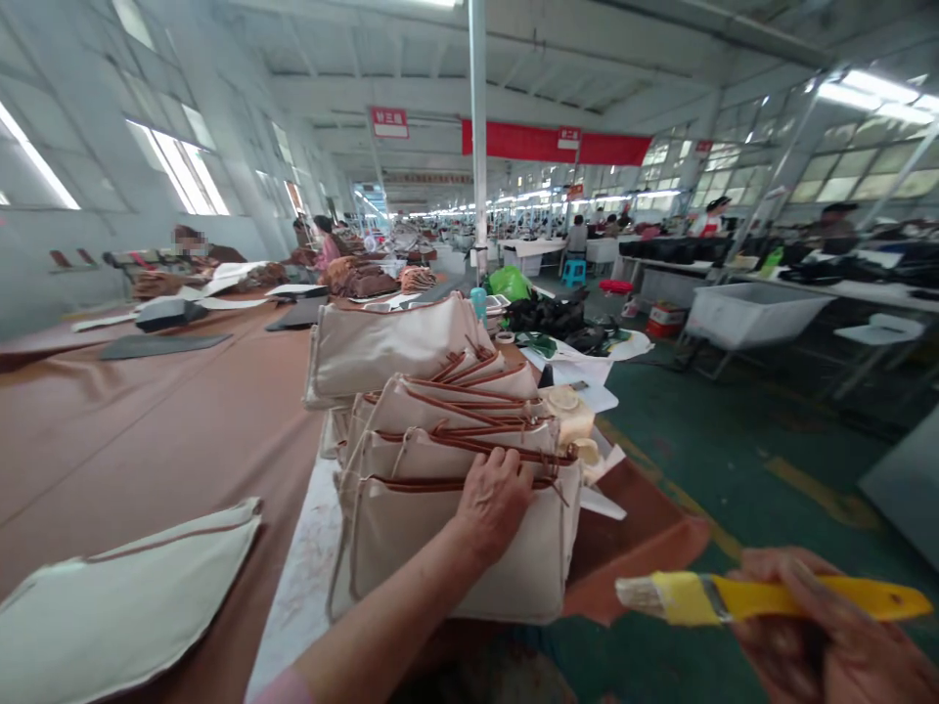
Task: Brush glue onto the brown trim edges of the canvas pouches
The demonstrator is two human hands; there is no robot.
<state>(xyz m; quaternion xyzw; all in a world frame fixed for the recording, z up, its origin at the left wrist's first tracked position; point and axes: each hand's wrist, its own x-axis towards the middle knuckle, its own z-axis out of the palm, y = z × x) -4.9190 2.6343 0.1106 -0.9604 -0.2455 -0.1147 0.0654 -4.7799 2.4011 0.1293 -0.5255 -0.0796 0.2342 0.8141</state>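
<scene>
The left hand (497,499) lies over the top edge of the front pouch (462,552), fingers bent and close together; their tips are hidden, so I cannot tell whether they pinch the rim. The right hand (814,611) is closed around the handle of a yellow brush (755,594), held level and well apart from the pouches (422,401), which lean in an overlapping row on the tabletop (293,577). To do this well, I would steady the front pouch by its rim with light, flat pressure, so that the row neither slides nor creases, and hold the bristles (640,596) clear of the pale cloth, since a smear would probably show. A loose grip near the metal band should give the finer control. The pouches look smooth and faintly glossy, roughly rectangular, with soft corners, corded seams and dark brown trim along the top; thin brown ties stick out at their right ends. The bristles are whitish and short, perhaps coated. Beside the row stands a cream tub (576,416), its surface blotchy, and a supple brown sheet (646,548) juts past the edge. Another pouch (139,606) lies flat at left, slightly plump.
</scene>
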